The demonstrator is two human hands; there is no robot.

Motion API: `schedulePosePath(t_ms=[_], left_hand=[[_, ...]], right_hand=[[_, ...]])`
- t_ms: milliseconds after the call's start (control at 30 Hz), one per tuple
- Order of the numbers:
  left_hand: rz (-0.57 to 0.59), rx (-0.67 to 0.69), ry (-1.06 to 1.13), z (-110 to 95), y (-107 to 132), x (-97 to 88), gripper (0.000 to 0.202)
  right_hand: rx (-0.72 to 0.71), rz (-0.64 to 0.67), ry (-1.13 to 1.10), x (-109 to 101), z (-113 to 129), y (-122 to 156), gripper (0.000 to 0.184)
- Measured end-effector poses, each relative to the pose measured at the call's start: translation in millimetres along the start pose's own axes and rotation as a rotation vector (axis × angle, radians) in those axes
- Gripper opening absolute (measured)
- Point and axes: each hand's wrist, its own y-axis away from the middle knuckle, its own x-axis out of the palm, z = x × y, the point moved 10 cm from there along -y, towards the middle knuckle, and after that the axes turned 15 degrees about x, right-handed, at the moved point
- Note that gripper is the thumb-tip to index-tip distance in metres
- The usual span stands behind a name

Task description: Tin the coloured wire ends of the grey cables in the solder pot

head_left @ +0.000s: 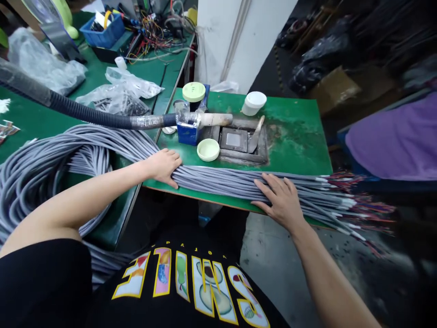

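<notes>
Pressing flat, both spread: left hand [164, 166] and right hand [282, 200] on grey cables [221, 180] (stripped ends right).

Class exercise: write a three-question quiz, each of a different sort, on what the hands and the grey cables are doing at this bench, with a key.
1. True or false: both hands rest flat on the grey cable bundle.
2. Which lies nearest the left hand? A the pale green lid; B the white jar; C the blue basket.
3. Fill in: beyond the right hand, the cable ends overhang the table's ____ edge.

Key: 1 true; 2 A; 3 right.
</notes>
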Motion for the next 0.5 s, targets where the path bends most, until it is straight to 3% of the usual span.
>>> schedulePosePath(t_ms=[167, 300, 367, 433, 500], left_hand=[[-0.061, -0.063, -0.015, -18, 26, -1.1, 0.061], [-0.132, -0.084, 0.022, -18, 32, -1.6, 0.067], [-0.161, -0.084, 0.046, -17, 31, -1.3, 0.071], [-0.200, -0.088, 0.066, -17, 32, -1.6, 0.072], [-0.253, -0.093, 0.081, -18, 34, -2.2, 0.072]], right_hand=[[-0.044, 0.054, -0.067, 5, 5, -7, 0.051], [-0.008, 0.142, -0.266, -7, -5, -24, 0.051], [0.090, 0.138, -0.385, -19, -25, -52, 0.045], [0.342, 0.028, -0.402, -31, -66, -92, 0.038], [0.552, 0.018, -0.325, -24, -102, -136, 0.034]])
